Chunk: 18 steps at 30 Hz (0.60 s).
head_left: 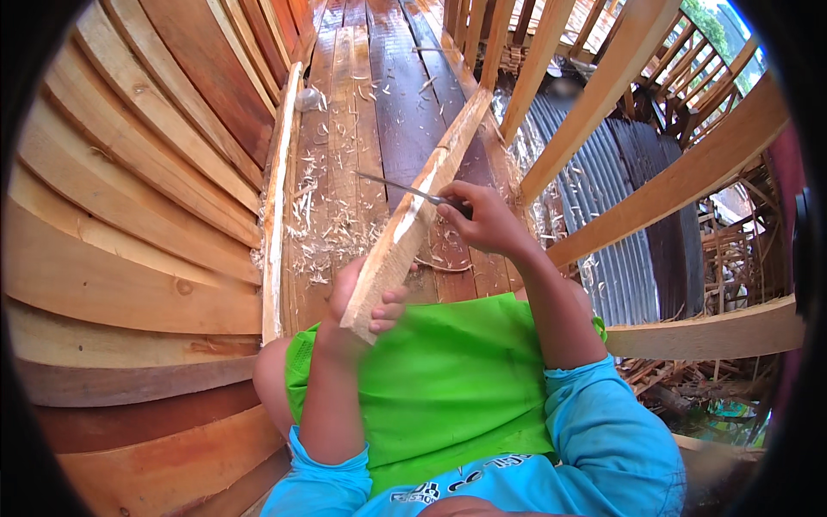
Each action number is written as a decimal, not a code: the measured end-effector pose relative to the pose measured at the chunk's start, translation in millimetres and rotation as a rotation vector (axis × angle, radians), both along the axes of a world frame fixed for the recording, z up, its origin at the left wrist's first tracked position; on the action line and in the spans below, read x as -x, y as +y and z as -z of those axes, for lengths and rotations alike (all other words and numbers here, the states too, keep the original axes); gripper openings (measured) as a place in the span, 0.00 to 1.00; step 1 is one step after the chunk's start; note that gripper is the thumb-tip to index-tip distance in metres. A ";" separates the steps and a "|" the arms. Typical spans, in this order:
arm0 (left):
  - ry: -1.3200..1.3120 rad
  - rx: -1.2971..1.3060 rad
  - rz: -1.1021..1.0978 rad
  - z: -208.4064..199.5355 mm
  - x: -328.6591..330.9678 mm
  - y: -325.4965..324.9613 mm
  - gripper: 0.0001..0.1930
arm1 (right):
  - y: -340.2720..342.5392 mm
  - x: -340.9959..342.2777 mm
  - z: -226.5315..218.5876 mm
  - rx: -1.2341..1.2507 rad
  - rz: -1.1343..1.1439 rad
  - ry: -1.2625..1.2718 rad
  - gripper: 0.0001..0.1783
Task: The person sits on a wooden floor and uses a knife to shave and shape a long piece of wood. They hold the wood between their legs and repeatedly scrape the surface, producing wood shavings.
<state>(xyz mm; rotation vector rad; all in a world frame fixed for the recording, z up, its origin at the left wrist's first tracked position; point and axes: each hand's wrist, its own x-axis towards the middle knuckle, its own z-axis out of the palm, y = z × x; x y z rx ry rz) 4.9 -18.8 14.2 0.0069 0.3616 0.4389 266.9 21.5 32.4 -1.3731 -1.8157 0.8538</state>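
A long, pale strip of wood (388, 254) slants away from my lap toward the far right, its near end raised. My left hand (345, 286) is wrapped round that near end, with fingertips curling over its right side. Above the strip, my right hand (484, 219) grips a knife (396, 184) by its dark handle. The thin blade points left across the strip, close to its upper face. Part of that face looks whiter and smoother than the rough near end. My right fingers hide most of the handle.
Curled shavings (340, 215) litter the plank floor (345, 69). Another long wood strip (277, 207) lies at the left, beside upright boards (172, 185). Slats (603, 95) form an open railing at the right, with corrugated metal sheets (616, 267) beyond and below.
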 end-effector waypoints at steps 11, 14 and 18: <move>0.122 -0.084 0.001 -16.5 14.5 9.5 0.29 | 11.2 -11.3 -4.2 -0.009 -0.038 0.035 0.11; 0.175 -0.089 -0.018 -21.9 9.1 5.7 0.29 | 10.5 -15.3 -1.3 -0.003 -0.040 0.078 0.10; 0.213 -0.066 -0.036 -21.0 4.0 1.5 0.30 | 12.4 -17.4 1.9 -0.018 -0.053 0.048 0.09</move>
